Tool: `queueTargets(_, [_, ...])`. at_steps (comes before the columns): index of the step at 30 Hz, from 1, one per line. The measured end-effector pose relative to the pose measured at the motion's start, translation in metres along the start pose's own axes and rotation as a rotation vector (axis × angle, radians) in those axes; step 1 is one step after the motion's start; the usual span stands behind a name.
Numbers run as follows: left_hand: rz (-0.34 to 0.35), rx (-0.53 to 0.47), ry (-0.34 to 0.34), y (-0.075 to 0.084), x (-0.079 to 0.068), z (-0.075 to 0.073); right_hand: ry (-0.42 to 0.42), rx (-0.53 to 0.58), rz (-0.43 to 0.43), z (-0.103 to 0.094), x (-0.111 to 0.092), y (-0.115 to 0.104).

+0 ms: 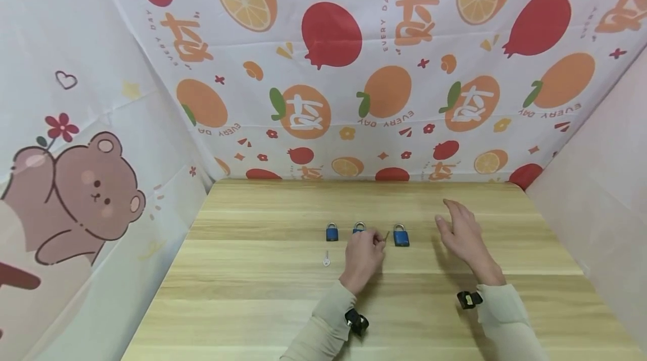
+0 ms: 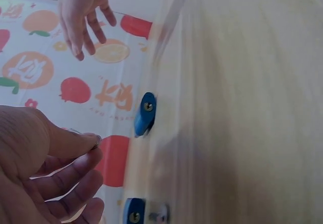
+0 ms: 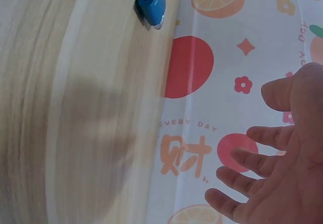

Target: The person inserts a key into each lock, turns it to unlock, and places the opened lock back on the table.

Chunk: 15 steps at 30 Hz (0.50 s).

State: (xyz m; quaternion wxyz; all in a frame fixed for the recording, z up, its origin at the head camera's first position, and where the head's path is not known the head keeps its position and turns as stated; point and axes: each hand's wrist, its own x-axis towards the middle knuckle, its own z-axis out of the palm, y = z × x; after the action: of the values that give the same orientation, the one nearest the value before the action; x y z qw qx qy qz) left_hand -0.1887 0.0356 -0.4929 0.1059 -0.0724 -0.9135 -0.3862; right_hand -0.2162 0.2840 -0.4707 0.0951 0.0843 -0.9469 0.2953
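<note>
- The left hand (image 1: 363, 260) pinches a slim metal piece (image 1: 387, 236) between thumb and fingertips, just left of the right padlock (image 1: 401, 236); the piece is too small to identify for sure.
- The right hand (image 1: 464, 234) is empty, fingers spread and extended, above the tabletop (image 1: 263, 305) between the right padlock and the tabletop's right edge.
- Three blue padlocks form a row across the tabletop, nearer its far edge than its near one, their shackles toward the far edge.
- The left padlock (image 1: 331, 233) sits apart from the middle padlock (image 1: 356, 231), whose lower part is hidden from the head view by the left hand.
- A silver key (image 1: 326, 259) lies on the near side of the left padlock, its round head toward the near edge.
- Both sleeves come in over the near edge; a black wrist device (image 1: 356, 323) sits at the left cuff, another at the right cuff.
- A fruit-print cloth (image 1: 331, 35) rises behind the far edge, a bear-print cloth (image 1: 96, 181) beyond the left edge and a pale cloth (image 1: 606, 164) beyond the right edge.
</note>
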Motion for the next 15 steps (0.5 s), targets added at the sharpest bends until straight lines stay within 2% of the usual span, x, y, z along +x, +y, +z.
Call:
queueTargets(5, [0.01, -0.031, 0.027, -0.002, 0.0, -0.008, 0.009, 0.015, 0.002, 0.003, -0.001, -0.006])
queueTargets(12, [-0.022, -0.093, 0.025, -0.004, 0.002, -0.016, 0.049, 0.081, -0.019, 0.009, -0.003, -0.016])
queueTargets(15, [-0.01, -0.12, 0.045, -0.003, 0.004, -0.021, 0.059, 0.115, -0.029, 0.009, -0.002, -0.023])
